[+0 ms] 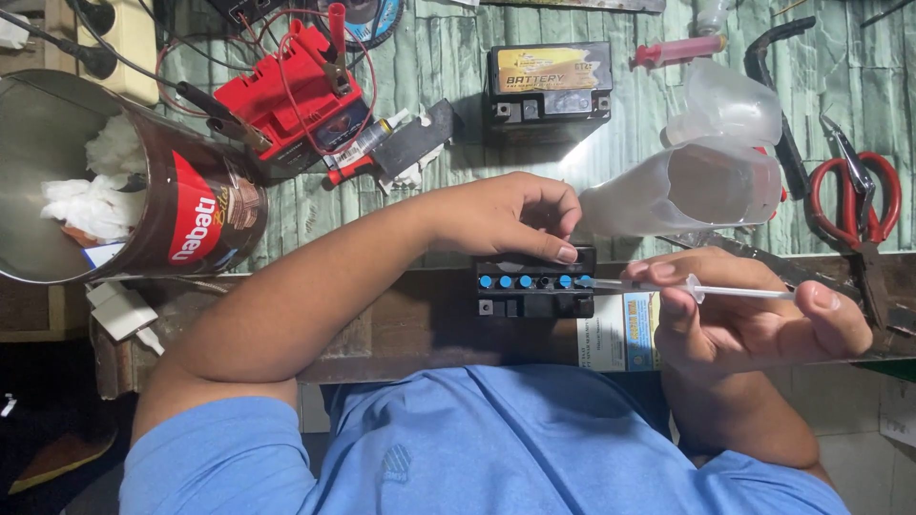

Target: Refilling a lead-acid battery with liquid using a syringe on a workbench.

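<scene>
Syringe point(701, 289) between right hand point(754, 319) fingers (tip seemingly touching battery point(534, 291)).

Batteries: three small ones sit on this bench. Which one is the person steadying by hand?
The black battery with blue-capped cells at the bench's front edge: the left hand rests on it. The red-topped battery and yellow-labelled battery lie untouched behind.

A worktop point(448, 67) of pale green, worn planks fills the far side, brightly lit. Its near edge is a brown wooden beam point(401, 319). Below the beam, the floor point(57, 420) lies dark.
</scene>
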